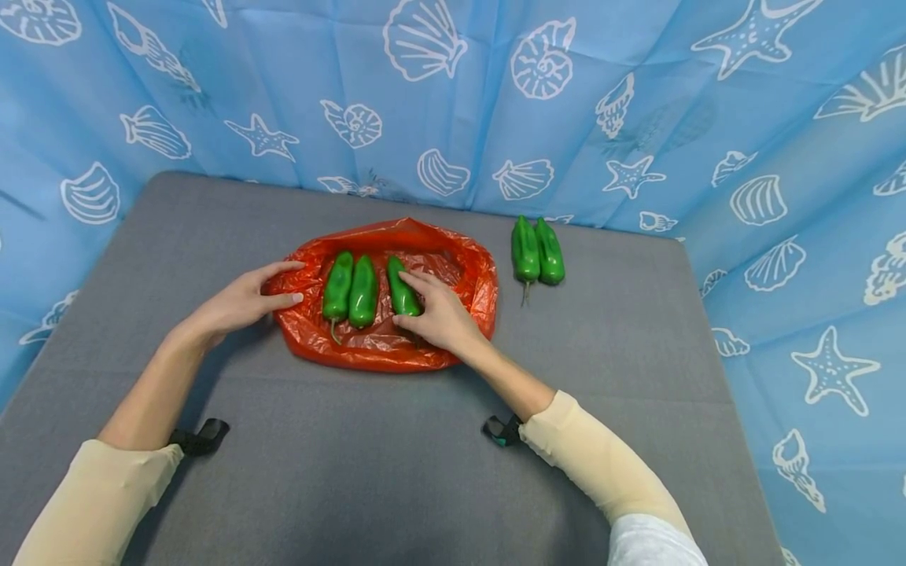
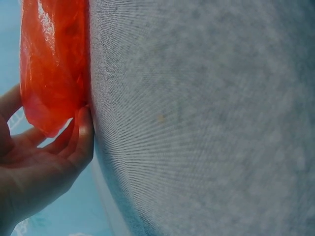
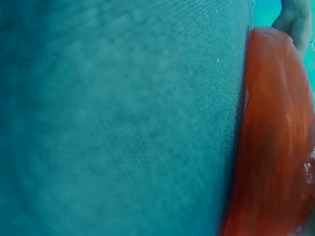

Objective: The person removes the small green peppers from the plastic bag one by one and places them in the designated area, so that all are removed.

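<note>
On the table (image 1: 354, 460) lies the bag (image 1: 382, 358), with the curtain (image 1: 481, 118) behind it at twelve o'clock. In the bag, the first pepper (image 1: 340, 284) lies towards nine o'clock, the second pepper (image 1: 363, 292) just beside it at three, the third pepper (image 1: 400, 289) apart, farther towards three. Outside, between two and three o'clock from the bag, two other peppers (image 1: 525, 250) lie side by side. The left hand (image 1: 237, 303) is at the bag's nine o'clock edge.

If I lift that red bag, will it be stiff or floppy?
The red bag is probably floppy, since its thin-looking plastic is crinkled. It may sag underneath, because three green peppers lie inside. Perhaps slippery too: it looks shiny.
</note>
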Tool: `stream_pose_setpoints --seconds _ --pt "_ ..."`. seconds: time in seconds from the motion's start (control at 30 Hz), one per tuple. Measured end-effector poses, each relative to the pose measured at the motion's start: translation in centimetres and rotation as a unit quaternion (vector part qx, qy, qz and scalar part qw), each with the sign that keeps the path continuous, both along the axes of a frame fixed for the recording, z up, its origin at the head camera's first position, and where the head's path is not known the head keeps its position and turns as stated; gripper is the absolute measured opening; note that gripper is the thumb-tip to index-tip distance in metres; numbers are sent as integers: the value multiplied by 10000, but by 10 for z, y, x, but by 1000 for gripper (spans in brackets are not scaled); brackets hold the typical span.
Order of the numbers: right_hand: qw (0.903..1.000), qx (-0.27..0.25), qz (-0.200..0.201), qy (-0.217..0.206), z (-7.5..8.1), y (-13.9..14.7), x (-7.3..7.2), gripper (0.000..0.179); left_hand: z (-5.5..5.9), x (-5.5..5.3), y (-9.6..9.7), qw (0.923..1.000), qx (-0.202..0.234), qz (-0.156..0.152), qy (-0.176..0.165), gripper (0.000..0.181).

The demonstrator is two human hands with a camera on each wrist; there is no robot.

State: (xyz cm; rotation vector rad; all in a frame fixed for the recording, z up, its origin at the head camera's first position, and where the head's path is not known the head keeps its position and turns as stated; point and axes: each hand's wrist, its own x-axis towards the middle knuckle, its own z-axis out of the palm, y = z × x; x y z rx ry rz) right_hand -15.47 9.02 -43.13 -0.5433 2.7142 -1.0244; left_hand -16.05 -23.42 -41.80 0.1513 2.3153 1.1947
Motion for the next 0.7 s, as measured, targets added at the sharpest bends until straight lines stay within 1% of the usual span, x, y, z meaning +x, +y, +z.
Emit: stream_pose_setpoints --seconds 0.17,0.37,0.43,0.57,0.7 --pt "9996 269 35 -39 0 -2 0 80 0 0 0 10000 18 10 3 75" --pt "9978 580 115 288 -2 -6 -1 81 -1 0 -1 10000 20 2 16 76" --pt "9974 611 132 353 -2 -7 -1 80 -1 0 -1 10000 6 -2 24 76" --pt "9980 531 100 330 -4 -5 -1 78 -1 1 -1 10000 3 -8 37 76" --pt "9994 237 45 247 -4 -2 -1 77 -1 1 0 10000 31 11 39 75"
